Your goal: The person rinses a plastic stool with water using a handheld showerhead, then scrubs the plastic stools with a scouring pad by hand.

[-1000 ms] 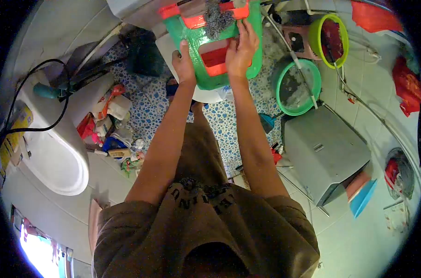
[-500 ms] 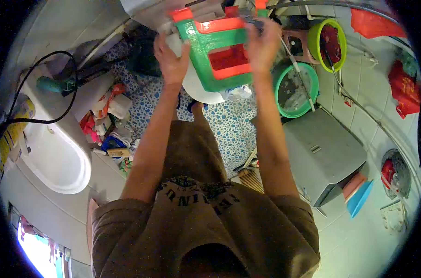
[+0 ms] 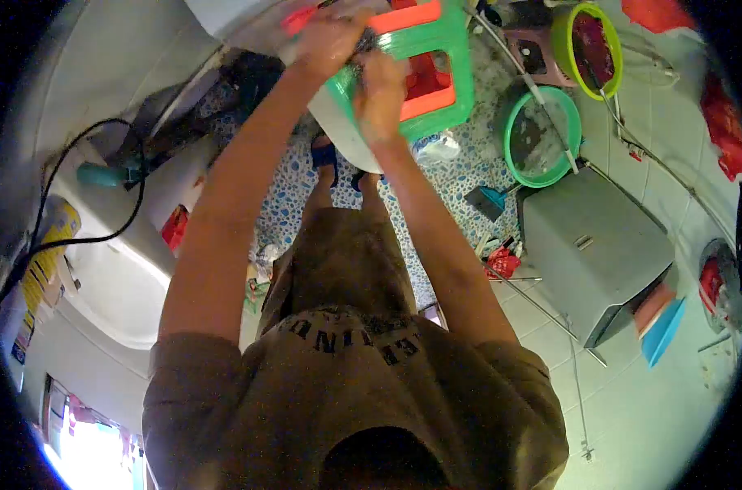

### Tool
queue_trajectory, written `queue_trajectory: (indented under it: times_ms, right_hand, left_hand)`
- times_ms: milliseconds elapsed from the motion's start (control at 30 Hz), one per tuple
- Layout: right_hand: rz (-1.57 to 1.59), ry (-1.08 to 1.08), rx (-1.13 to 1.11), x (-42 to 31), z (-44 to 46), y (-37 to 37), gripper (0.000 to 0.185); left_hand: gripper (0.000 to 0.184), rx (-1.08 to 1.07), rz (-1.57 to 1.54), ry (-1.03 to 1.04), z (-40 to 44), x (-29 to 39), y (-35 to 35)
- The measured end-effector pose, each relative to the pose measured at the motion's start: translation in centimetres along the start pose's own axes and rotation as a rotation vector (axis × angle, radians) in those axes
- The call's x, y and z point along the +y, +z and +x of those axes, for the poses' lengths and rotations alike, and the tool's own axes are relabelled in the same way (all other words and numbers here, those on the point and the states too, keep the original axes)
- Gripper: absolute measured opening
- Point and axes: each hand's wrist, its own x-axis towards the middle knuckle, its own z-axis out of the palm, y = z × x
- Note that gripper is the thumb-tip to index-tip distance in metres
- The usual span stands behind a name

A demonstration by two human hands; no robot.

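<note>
A green plastic piece with red-orange edges and openings point(image 3: 453, 59), perhaps a stool, is at the top centre, above a white rounded surface point(image 3: 346, 135). My left hand point(image 3: 328, 45) is at its left part, fingers curled and blurred. Close beside it, my right hand point(image 3: 381, 94) is curled against the green plastic, also smeared by motion. Between the two hands shows a dark grey scrubbing pad point(image 3: 366, 42), partly hidden by the fingers. Which hand grips the pad cannot be made out.
On the left is a white sink point(image 3: 114, 286) with a black cable point(image 3: 77, 241). To the right stand a green basin with water point(image 3: 542, 135), a yellow-green bucket point(image 3: 616, 49), a pink stool point(image 3: 538, 57) and a grey cabinet point(image 3: 595, 245).
My left hand has moved up and right onto the green piece. My right hand has moved left and down, next to it. The grey pad is now between them.
</note>
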Motion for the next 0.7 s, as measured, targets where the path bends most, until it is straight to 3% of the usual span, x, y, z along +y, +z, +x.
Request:
queue_trajectory:
  times_ms: [33,100,133,200,267,300,333,400,433,600,667,700]
  right_hand:
    - [-0.004,0.004,0.012,1.0,0.8,-0.5,0.037]
    - [0.059,-0.144,-0.207,3.3,1.7,-1.9,0.037]
    - [0.047,-0.163,-0.031,6.5,2.4,-1.5,0.037]
    - [0.688,0.329,-0.011,8.6,3.6,-1.1,0.036]
    - [0.272,0.264,0.153,6.6,2.3,-1.3,0.033]
    - [0.001,0.063,0.018,3.3,1.2,-0.4,0.031]
    - [0.018,-0.152,-0.034,2.7,-3.0,5.5,0.026]
    - [0.120,-0.262,-0.107,2.3,0.5,0.0,0.033]
    - [0.093,-0.193,-0.066,3.7,2.5,-1.9,0.030]
    - [0.020,0.065,0.085,4.4,1.8,-1.0,0.023]
    - [0.079,-0.244,-0.045,0.0,0.1,0.1,0.017]
    - [0.037,-0.228,-0.050,1.1,1.1,-0.7,0.023]
  left_hand:
    - [0.040,-0.344,0.103,-0.128,0.6,0.7,-2.1]
    - [0.037,-0.449,0.037,-0.028,2.5,-0.9,-3.3]
    - [0.033,-0.556,-0.033,0.056,2.7,-1.9,-3.5]
    - [0.034,-0.455,-0.073,-0.007,1.0,-3.9,1.5]
    - [0.038,-0.052,-0.360,0.060,0.9,-3.3,2.6]
    - [0.039,-0.507,-0.196,-0.024,1.5,-3.7,0.4]
    - [0.039,-0.511,-0.199,-0.024,1.5,-3.4,-0.4]
    - [0.036,-0.420,-0.435,0.014,1.8,-3.8,-1.2]
    - [0.035,-0.447,-0.244,0.048,1.1,-4.6,0.9]
    - [0.032,-0.361,-0.248,0.068,2.4,-1.4,-1.7]
    - [0.032,-0.328,-0.365,0.023,2.6,-1.3,-3.8]
    - [0.032,-0.348,-0.408,-0.028,3.0,-0.9,-5.2]
